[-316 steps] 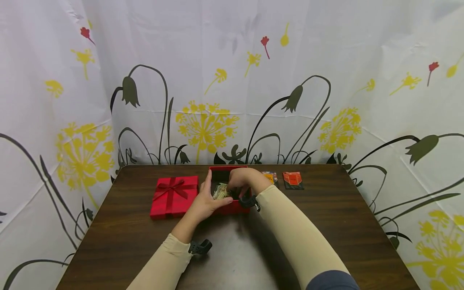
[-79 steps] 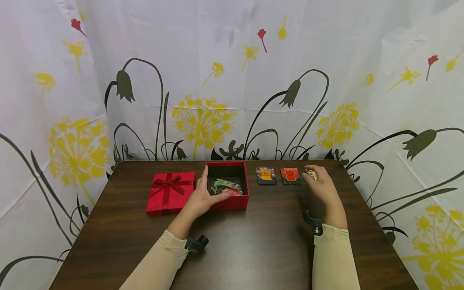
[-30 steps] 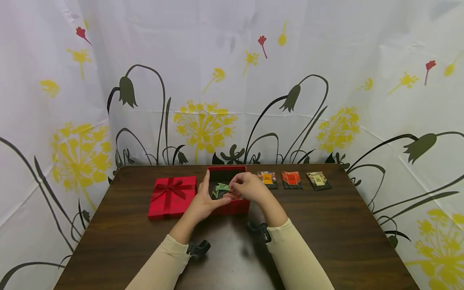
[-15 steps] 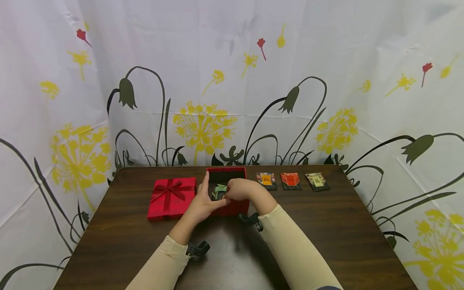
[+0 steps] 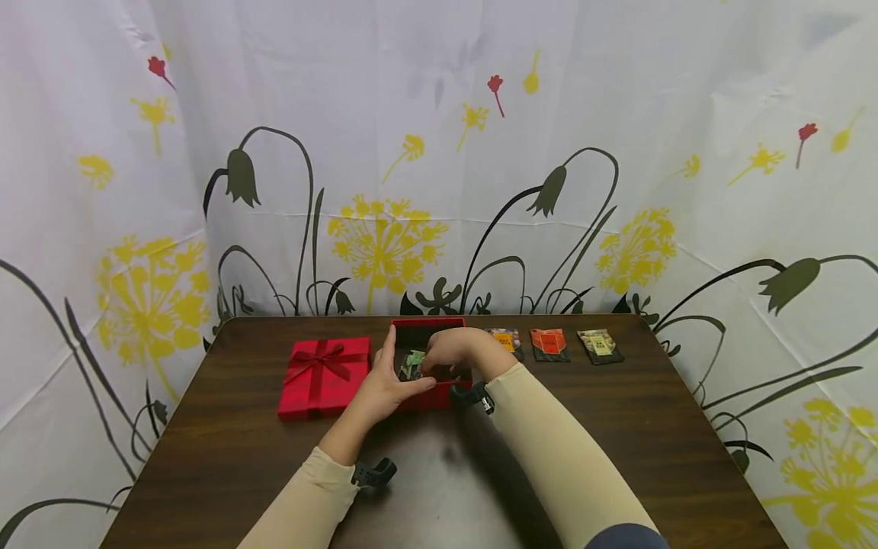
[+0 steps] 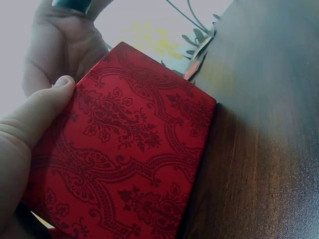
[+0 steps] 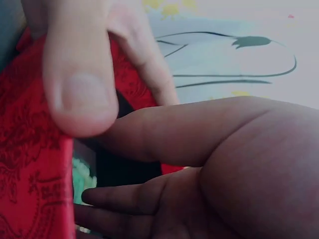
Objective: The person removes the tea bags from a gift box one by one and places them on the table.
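A red patterned gift box (image 5: 435,397), dark inside, stands on the table with its top off. My left hand (image 5: 386,390) holds its near left corner, fingers along the left side and thumb (image 6: 47,107) over the front rim. My right hand (image 5: 461,352) reaches down into the box from the right. Its fingertips are partly hidden, and whether they pinch anything does not show. Beside them inside the box lies a green packet (image 5: 412,364). In the right wrist view my right thumb (image 7: 149,134) points inward and the lower fingers (image 7: 129,199) are fairly straight.
Left of the box lies the red lid (image 5: 329,379) with a ribbon bow. Right of it, three small packets lie in a row: an orange-labelled one (image 5: 507,341), a red one (image 5: 549,345) and a pale yellow one (image 5: 600,346). A flowered curtain (image 5: 439,152) hangs behind the table.
The pale yellow packet has gone from my right hand to the row's right end. My right hand then returned to the box and reached inside. My left hand stayed at the box.
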`<state>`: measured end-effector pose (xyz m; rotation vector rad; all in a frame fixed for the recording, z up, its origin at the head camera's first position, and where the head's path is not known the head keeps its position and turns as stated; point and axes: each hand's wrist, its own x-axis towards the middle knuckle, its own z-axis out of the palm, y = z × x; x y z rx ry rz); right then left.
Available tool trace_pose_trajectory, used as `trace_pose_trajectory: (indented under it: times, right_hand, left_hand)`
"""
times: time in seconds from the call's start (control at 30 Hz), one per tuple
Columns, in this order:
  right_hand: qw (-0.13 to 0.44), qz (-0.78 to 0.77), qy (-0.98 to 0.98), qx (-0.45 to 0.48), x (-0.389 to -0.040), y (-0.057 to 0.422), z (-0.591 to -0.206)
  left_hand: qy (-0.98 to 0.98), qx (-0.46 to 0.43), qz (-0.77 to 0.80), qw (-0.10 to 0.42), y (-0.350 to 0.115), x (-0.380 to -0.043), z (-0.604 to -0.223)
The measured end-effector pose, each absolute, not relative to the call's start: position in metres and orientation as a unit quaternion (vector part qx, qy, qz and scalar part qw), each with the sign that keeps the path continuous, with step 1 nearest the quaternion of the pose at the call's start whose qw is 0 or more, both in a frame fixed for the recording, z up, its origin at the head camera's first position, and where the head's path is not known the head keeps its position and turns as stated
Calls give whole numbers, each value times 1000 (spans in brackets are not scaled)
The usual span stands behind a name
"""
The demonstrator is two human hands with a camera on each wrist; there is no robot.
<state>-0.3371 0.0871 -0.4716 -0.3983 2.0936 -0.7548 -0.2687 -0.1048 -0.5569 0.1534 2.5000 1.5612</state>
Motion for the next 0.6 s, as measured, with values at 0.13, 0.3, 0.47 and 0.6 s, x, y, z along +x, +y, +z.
trace_pose_trajectory:
  times: [0.13, 0.3, 0.47, 0.6]
  right_hand:
    - [439, -320, 823, -166, -344, 85, -479]
    - [446, -323, 815, -182, -348, 82, -488]
    - [433, -320, 826, -164, -350, 81, -490]
    - [426, -307, 834, -167, -351, 81, -491]
  left_hand:
    - [843, 53, 527, 94, -105, -269, -558]
    - [841, 55, 530, 92, -105, -268, -558]
    - [836, 57, 538, 91, -104, -267, -556]
    - [830, 56, 547, 92, -104, -266, -555]
